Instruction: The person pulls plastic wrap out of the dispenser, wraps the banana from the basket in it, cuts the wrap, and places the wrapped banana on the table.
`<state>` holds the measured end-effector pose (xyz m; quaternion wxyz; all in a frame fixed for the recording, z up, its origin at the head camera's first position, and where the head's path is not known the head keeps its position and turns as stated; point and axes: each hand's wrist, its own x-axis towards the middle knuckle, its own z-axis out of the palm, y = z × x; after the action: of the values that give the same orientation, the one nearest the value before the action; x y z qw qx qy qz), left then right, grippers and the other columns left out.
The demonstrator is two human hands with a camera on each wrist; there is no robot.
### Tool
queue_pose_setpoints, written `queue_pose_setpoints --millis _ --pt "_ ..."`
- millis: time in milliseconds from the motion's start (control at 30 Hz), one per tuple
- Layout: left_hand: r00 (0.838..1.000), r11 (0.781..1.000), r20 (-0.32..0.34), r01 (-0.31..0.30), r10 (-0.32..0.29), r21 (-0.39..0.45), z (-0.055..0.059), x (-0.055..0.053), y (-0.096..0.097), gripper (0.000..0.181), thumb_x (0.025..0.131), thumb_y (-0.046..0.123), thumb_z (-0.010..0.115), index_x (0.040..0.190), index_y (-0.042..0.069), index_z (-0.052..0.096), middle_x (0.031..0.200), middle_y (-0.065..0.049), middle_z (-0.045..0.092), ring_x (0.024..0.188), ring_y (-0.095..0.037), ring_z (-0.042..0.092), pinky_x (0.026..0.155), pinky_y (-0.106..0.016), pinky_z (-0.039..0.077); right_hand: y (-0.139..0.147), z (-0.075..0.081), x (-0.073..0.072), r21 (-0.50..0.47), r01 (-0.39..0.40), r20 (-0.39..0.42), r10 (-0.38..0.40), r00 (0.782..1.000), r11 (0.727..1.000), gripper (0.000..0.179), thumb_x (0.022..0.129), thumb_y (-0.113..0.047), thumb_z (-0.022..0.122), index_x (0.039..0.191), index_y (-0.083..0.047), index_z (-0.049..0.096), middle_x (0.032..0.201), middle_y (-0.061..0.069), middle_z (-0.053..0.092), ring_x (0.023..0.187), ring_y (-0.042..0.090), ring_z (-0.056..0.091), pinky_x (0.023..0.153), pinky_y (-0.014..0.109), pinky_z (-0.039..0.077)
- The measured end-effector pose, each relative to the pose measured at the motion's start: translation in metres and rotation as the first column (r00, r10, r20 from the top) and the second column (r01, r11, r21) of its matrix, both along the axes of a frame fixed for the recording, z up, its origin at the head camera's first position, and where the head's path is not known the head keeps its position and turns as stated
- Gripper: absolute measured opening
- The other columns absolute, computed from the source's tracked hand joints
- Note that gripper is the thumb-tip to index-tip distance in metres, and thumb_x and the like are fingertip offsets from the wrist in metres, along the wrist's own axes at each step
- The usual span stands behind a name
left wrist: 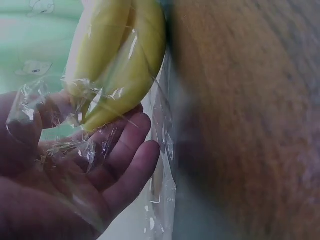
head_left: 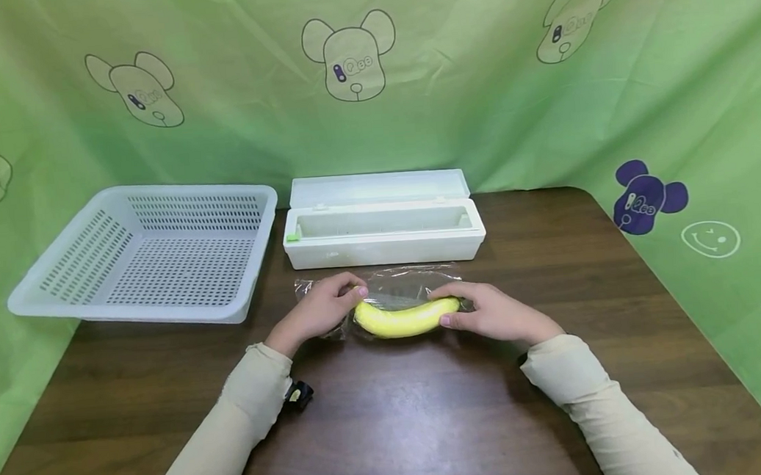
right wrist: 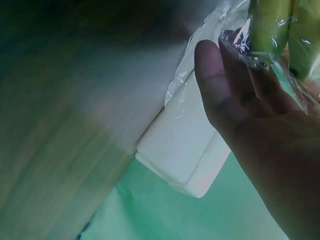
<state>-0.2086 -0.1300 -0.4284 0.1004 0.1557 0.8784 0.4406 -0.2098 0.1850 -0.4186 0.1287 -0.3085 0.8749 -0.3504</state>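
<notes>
Yellow bananas [head_left: 407, 319], lying sideways in front of the person, have clear plastic film [head_left: 397, 288] around them. Both wrist views show two lying side by side under the film. At their left end the left hand [head_left: 319, 308] grips with thumb and fingers. In the left wrist view, crumpled film [left wrist: 85, 150] bunches across that palm, and fingers [left wrist: 132, 172] lie under the banana tips. The right hand [head_left: 495, 312] holds the right end between thumb and fingers. Loose film also hangs beside the right fingers [right wrist: 212, 75] in the right wrist view.
Behind the hands stands a white film dispenser box [head_left: 384, 250], its lid [head_left: 377, 188] raised and a green slider [head_left: 294, 238] on its left front edge. A white perforated basket [head_left: 245, 298] is at the left. Green printed cloth [head_left: 491, 112] surrounds the brown wooden table [head_left: 407, 427].
</notes>
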Motion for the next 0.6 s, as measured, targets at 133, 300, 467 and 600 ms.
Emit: queue_pose_setpoints --millis 133,300,467,600 --pt "0.999 1.000 0.034 -0.005 0.004 0.007 -0.004 -0.003 -0.002 0.030 0.106 0.031 0.054 0.119 0.008 0.068 0.114 -0.006 0.067 0.104 -0.023 0.060 0.093 -0.046 0.048 0.001 -0.002 -0.007 -0.013 -0.024 0.060 0.025 0.998 1.000 0.039 0.098 -0.023 0.068 0.134 -0.009 0.063 0.127 0.002 0.064 0.118 0.024 0.053 0.101 0.048 0.041" --pt "0.997 1.000 0.080 0.013 -0.013 -0.001 -0.005 -0.004 -0.003 0.033 0.106 0.032 0.053 0.115 0.006 0.069 0.106 -0.006 0.066 0.097 -0.022 0.058 0.087 -0.042 0.048 0.002 -0.002 -0.011 -0.024 -0.036 0.111 0.038 0.993 0.999 0.037 0.100 -0.023 0.065 0.133 -0.008 0.063 0.122 0.003 0.064 0.107 0.022 0.056 0.094 0.039 0.046" --pt "0.997 0.996 0.077 0.032 -0.026 -0.078 -0.003 -0.003 -0.003 0.031 0.105 0.032 0.054 0.106 0.007 0.072 0.092 -0.005 0.063 0.084 -0.021 0.055 0.076 -0.038 0.045 0.001 0.000 -0.012 -0.034 -0.043 0.140 0.047 0.989 0.999 0.032 0.101 -0.023 0.063 0.130 -0.008 0.064 0.114 0.004 0.063 0.093 0.019 0.060 0.083 0.033 0.051" --pt "1.000 0.983 0.030 0.013 -0.008 -0.184 -0.003 -0.003 -0.002 0.027 0.103 0.035 0.059 0.103 0.012 0.073 0.092 0.000 0.065 0.084 -0.018 0.057 0.077 -0.036 0.047 0.000 0.000 -0.014 0.001 -0.042 0.094 0.042 0.995 0.999 0.029 0.102 -0.024 0.061 0.126 -0.009 0.067 0.111 0.002 0.065 0.098 0.020 0.057 0.087 0.036 0.048"
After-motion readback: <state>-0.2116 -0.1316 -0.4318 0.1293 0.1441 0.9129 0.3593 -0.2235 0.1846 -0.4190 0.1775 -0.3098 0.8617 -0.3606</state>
